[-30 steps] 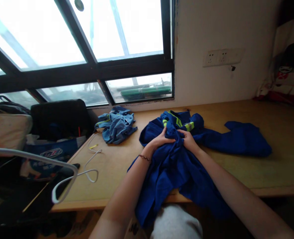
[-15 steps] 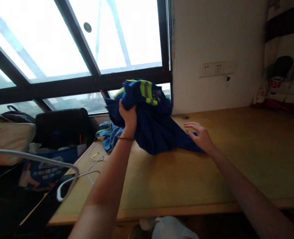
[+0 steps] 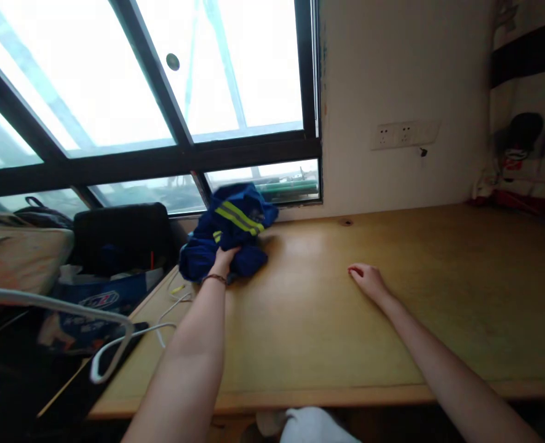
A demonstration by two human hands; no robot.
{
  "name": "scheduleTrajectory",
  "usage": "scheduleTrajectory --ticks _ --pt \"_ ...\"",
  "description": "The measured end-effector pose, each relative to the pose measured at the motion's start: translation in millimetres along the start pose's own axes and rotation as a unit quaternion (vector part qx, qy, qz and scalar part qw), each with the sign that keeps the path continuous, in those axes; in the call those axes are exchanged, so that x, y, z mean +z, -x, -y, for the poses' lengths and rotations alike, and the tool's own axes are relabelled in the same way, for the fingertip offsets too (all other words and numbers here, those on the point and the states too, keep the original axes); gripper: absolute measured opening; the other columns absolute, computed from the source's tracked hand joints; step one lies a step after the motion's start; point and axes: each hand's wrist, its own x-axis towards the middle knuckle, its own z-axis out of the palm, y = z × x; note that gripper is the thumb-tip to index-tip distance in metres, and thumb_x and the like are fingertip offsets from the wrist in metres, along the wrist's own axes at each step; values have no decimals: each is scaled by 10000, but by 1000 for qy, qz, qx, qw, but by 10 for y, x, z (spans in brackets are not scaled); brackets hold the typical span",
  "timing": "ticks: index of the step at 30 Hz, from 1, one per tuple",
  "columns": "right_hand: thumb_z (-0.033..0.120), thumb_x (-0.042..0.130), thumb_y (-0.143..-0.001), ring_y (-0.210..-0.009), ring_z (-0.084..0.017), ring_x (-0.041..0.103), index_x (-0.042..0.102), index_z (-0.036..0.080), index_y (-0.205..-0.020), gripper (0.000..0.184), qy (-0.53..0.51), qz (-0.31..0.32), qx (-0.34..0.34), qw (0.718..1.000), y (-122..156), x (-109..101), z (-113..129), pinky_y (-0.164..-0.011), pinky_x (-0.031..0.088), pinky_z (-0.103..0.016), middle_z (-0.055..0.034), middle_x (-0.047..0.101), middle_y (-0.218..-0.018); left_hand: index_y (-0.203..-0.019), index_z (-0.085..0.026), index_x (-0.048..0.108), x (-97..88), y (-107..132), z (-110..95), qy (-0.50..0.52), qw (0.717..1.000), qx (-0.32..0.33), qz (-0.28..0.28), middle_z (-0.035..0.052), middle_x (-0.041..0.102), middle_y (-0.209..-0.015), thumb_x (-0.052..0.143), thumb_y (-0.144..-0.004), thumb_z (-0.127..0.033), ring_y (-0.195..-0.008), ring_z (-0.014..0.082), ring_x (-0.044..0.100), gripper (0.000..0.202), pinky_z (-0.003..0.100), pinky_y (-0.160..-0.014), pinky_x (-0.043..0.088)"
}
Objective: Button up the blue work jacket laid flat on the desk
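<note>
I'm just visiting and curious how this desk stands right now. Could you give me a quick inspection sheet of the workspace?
Surface: wooden desk, mostly bare in the middle and to the right.
Things in hand: bunched blue garment with yellow-green stripes, lying at the desk's far left corner by the window.
Clutter: white clothes hanger at the desk's left edge; black case and printed bag beside the desk.
Hands: left hand is on the garment; right hand rests flat on the desk, holding nothing.
Cables: thin white cord near the garment.
Surroundings: large window, wall sockets, hanging cloth at far right.
</note>
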Motion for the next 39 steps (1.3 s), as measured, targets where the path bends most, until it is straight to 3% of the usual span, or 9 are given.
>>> scheduleTrajectory --ticks 4,8,12,16,18,20,23,25,39 --pt "229 461 -731 -765 -172 600 662 173 -798 219 1 20 1 1000 3 -11 -41 -713 444 -281 -53 668 -814 -1140 -117 449 34 127 250 -82 990 -83 82 98 590 -997 705 -591 -183 -936 211 570 609 356 -859 435" --pt "228 475 -727 -763 -170 602 660 178 -806 207 4 30 1 1000 15 -19 -53 -709 445 -277 -50 668 -821 -1287 -161 294 85 250 337 -203 971 -85 92 206 363 -1266 658 -625 -403 -1078 311 486 793 429 -880 402" --pt "227 479 -728 -769 -170 603 660 178 -811 205 10 28 -3 1000 21 -21 -43 -720 446 -278 -53 669 -828 -1357 -157 118 78 758 412 -284 954 48 88 243 116 -1376 591 -682 -442 -1216 359 313 872 457 -943 332" --pt "221 474 -727 -779 -178 604 663 183 -808 209 22 26 -8 999 23 -20 -36 -728 443 -287 -56 670 -833 -1356 -178 156 53 1361 197 -337 919 189 71 197 26 -1421 569 -721 -326 -1283 400 52 772 614 -958 158" --pt "222 473 -729 -775 -179 605 663 184 -809 210 25 24 -14 999 31 -18 -22 -722 441 -286 -54 670 -831 -1338 -203 222 78 1626 0 -301 896 298 134 149 61 -1434 513 -766 -265 -1301 347 32 645 592 -989 121" --pt "222 474 -731 -739 -173 606 661 182 -816 210 21 23 -17 999 46 -14 4 -691 444 -275 -48 671 -806 -1316 -200 279 124 1869 -172 -233 853 392 256 127 166 -1421 461 -799 -254 -1309 278 99 550 513 -1027 152" --pt "209 471 -734 -691 -158 605 658 179 -835 214 11 31 -24 999 72 -1 51 -657 443 -255 -37 671 -765 -1287 -216 335 178 2155 -307 -132 735 467 474 90 344 -1354 421 -827 -316 -1259 204 277 478 403 -1022 252" --pt "202 472 -735 -707 -155 605 658 179 -841 215 10 38 -32 999 85 8 73 -673 441 -251 -35 671 -776 -1245 -240 399 182 2248 -323 -98 678 470 557 60 436 -1293 381 -850 -333 -1199 173 374 407 362 -1009 282" --pt "260 463 -773 -785 -177 597 664 192 -824 218 56 78 -20 995 29 52 123 -733 431 -276 -54 668 -838 -1206 -220 458 185 2111 -267 -37 679 402 613 60 467 -1266 431 -834 -330 -1182 172 393 389 361 -1026 266"
